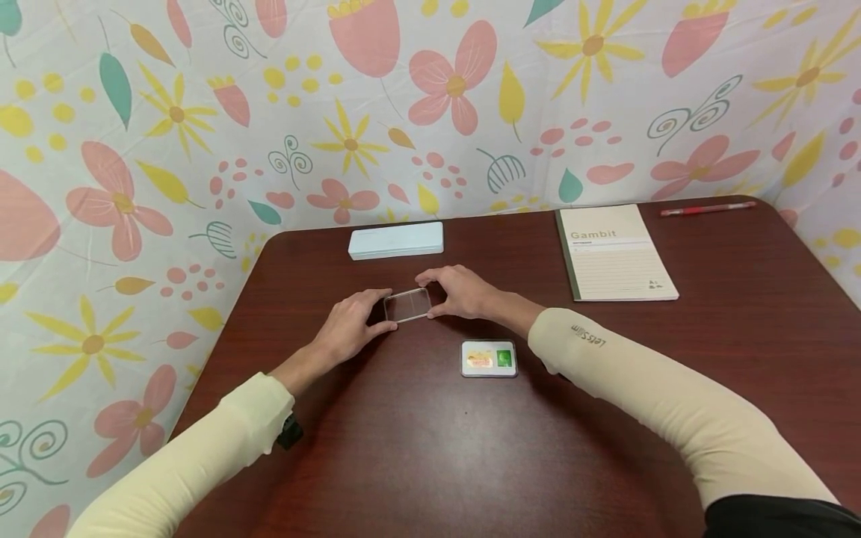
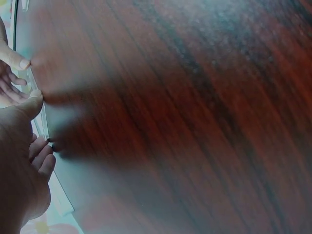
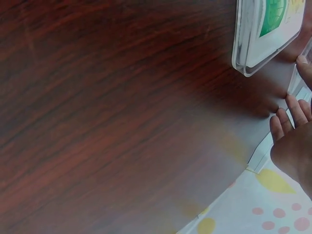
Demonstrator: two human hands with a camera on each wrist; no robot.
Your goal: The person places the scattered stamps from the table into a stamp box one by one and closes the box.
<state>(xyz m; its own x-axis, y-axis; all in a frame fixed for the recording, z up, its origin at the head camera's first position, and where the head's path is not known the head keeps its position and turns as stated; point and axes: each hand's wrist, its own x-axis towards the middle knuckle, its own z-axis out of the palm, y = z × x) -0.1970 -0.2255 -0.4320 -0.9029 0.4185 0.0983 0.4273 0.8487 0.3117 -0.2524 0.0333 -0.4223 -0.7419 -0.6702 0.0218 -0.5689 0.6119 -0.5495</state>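
Note:
A clear rectangular plastic lid or tray (image 1: 407, 305) is at the middle of the table, with both hands at its ends. My left hand (image 1: 344, 326) pinches its left end between thumb and fingers. At the opposite end, my right hand (image 1: 463, 292) grips the edge the same way. Just in front of the right hand lies a clear plastic box (image 1: 489, 359) with white contents bearing a green and a yellow-pink picture. In the right wrist view this box (image 3: 280, 29) shows its clear rim. Both wrist views catch the held piece only at their edges.
Behind the hands is a pale blue flat case (image 1: 396, 240). A notebook (image 1: 617, 254) lies at the back right, and a red pen (image 1: 708, 209) is beyond it near the far edge. A flower-printed cloth (image 1: 430, 112) hangs behind the dark wooden table (image 1: 430, 463).

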